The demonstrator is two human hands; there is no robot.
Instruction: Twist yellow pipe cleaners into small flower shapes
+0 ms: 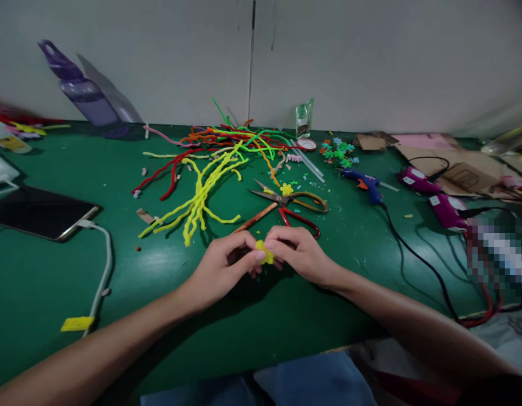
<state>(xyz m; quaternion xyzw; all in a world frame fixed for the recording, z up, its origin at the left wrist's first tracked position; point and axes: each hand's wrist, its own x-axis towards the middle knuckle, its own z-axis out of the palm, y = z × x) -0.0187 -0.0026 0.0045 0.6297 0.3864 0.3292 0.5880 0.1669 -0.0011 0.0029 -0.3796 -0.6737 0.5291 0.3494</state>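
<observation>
Between my two hands is a small yellow pipe-cleaner flower, pinched from both sides just above the table. My left hand grips its left edge between thumb and index finger. On the other side, my right hand holds it the same way; the curled lower fingers are partly hidden. Just beyond the hands lie scissors with parted blades and one red handle loop. A finished yellow flower rests by the blades. A thin brown stick points toward my left hand, and yellow pipe cleaners lie in a bundle to the left.
Multicoloured pipe cleaners are heaped at the back. A blue glue gun with a trailing cord lies right, near a pile of small blue-green flowers. A phone with a white cable is at left; a purple bottle leans on the wall.
</observation>
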